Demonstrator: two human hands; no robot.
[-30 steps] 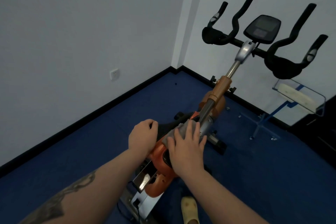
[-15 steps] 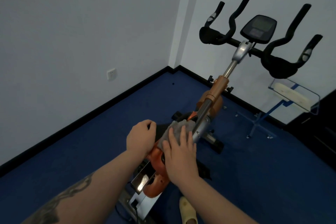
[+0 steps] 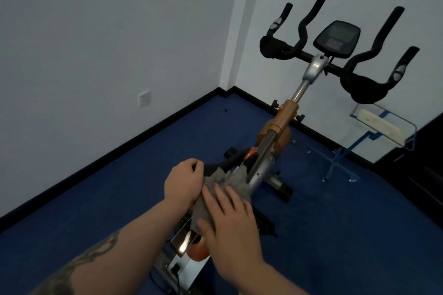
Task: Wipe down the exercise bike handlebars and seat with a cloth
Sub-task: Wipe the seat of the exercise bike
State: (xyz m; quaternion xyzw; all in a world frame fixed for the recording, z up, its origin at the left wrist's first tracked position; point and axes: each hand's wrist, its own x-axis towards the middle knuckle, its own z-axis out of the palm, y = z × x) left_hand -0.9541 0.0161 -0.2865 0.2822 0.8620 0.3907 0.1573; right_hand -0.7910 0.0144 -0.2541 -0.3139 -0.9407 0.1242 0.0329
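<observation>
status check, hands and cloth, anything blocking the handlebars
Right hand flat on grey cloth, low on bike. Left hand curled beside it. Handlebars untouched, nothing blocking.

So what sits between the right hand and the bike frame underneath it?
In the head view, the grey cloth lies between the right hand and the bike frame; flat fingers press it down.
</observation>
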